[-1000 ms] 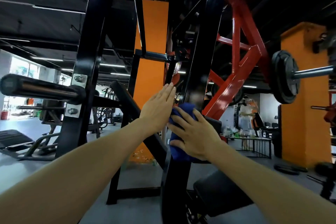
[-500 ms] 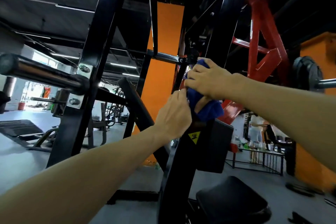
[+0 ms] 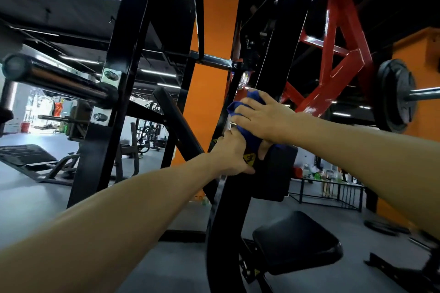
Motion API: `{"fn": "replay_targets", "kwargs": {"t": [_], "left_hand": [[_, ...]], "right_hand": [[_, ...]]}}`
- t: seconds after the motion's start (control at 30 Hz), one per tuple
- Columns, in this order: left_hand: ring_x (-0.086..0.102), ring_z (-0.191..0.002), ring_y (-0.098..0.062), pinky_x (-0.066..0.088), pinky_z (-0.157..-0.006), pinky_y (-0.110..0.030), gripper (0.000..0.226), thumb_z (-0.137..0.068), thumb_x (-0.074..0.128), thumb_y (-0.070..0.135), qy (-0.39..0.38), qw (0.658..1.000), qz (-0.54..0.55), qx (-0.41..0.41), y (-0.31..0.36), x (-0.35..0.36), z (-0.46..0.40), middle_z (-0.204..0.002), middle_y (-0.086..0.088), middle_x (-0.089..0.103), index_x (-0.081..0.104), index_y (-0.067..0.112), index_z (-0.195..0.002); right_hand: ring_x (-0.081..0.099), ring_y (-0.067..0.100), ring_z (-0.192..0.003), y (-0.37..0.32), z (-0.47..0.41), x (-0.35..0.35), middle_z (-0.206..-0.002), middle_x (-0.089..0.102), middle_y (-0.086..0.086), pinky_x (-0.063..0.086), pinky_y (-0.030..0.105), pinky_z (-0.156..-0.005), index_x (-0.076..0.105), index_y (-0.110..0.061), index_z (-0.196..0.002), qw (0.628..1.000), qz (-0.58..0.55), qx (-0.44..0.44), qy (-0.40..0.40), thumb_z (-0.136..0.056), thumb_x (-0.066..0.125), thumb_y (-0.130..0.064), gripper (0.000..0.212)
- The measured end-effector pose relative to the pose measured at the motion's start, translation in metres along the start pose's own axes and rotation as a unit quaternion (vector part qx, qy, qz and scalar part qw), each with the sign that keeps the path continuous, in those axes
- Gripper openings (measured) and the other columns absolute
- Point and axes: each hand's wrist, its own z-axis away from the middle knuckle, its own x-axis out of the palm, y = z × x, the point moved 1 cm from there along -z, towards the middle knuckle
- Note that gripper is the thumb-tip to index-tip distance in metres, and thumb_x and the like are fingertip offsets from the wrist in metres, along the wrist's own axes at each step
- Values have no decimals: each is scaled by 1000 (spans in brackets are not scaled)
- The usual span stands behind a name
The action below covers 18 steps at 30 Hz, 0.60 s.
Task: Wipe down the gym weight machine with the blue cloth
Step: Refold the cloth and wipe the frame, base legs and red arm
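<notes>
The weight machine's black upright post [image 3: 273, 59] rises through the middle of the view, with red lever arms [image 3: 338, 38] behind it. My right hand [image 3: 264, 116] grips the blue cloth [image 3: 247, 135] and presses it against the post, just above a black back pad [image 3: 276, 173]. Just below, my left hand [image 3: 232, 154] wraps its fingers round the post beside a yellow warning sticker [image 3: 249, 158]. Part of the cloth is hidden under my right hand.
A black seat pad [image 3: 297, 240] sits low at the right. A chrome weight peg [image 3: 54, 78] sticks out from the left frame post [image 3: 114, 83]. A black weight plate [image 3: 392, 95] hangs on a bar at the right. Orange pillars [image 3: 209, 78] stand behind.
My right hand with the cloth went up the post, then came back down a little. My left hand moved from flat fingers to a hold on the post.
</notes>
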Motion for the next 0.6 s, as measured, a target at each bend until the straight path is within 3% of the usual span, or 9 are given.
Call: {"fn": "replay_targets", "kwargs": {"t": [0.07,0.17,0.3,0.4,0.5,0.6], "left_hand": [[33,-138,-38,34,-114,-42,114,-76,85,49,-8,1000,-27,-14,7,-4,1,-148,-24,30,21,-8,-150],[30,-140,-39,31,-116,-42,110,-77,84,49,-9,999,-31,-28,7,-3,2,-152,-26,29,24,-5,-150],[32,-138,-39,32,-116,-42,110,-78,83,51,-4,999,-35,-34,5,1,1,-150,-26,30,22,-5,-151],[34,-135,-38,33,-115,-42,104,-83,77,54,-18,998,-61,-30,6,-4,1,-146,-24,33,25,-6,-150],[36,-133,-36,35,-113,-42,102,-84,74,57,-53,994,-86,-40,10,-15,-3,-142,-20,34,26,-5,-149],[38,-131,-33,36,-112,-40,99,-84,75,55,-111,988,-84,-66,14,-26,-9,-138,-17,35,26,-4,-148]], "right_hand": [[16,29,-149,-7,-3,-4,-158,26,4,2,52,-121,25,-19,-152,1000,20,-4,-3,-95,59,-39,69],[19,29,-148,-16,-6,-6,-156,27,3,5,52,-121,26,-19,-151,999,23,-7,-31,-77,77,-53,97],[21,29,-148,-13,-8,-5,-156,28,2,4,52,-122,29,-19,-149,999,26,-26,-36,-77,75,-56,93],[28,27,-145,-3,-20,-17,-152,35,-1,7,50,-123,32,-21,-146,991,55,-78,-90,-62,80,-66,107],[37,22,-139,25,-37,-32,-146,44,-5,9,47,-122,40,-25,-140,981,56,-125,-135,-53,87,-61,105],[38,22,-140,64,-49,-47,-148,43,-5,9,45,-123,41,-25,-141,976,62,-144,-154,-57,89,-55,101]]}}
